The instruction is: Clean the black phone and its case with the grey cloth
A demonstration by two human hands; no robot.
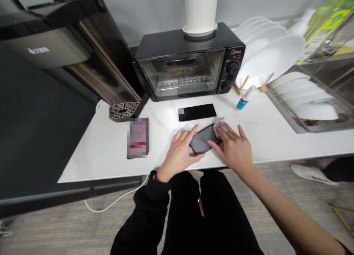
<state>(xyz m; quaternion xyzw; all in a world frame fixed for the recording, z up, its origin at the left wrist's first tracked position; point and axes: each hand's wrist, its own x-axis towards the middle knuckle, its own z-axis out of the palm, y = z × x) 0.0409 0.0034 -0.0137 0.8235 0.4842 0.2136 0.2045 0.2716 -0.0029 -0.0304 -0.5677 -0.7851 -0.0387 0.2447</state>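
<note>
Hands [178, 153] [235, 150] holding phone [201, 140]; cloth [220, 127] atop

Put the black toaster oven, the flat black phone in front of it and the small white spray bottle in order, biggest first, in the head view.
1. Black toaster oven, clearly largest.
2. Flat black phone.
3. Small white spray bottle; all three sit at similar distance, so the order holds.

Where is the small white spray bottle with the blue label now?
In the head view, the small white spray bottle is on the white counter, right of the black toaster oven, in front of the white plates.
</note>
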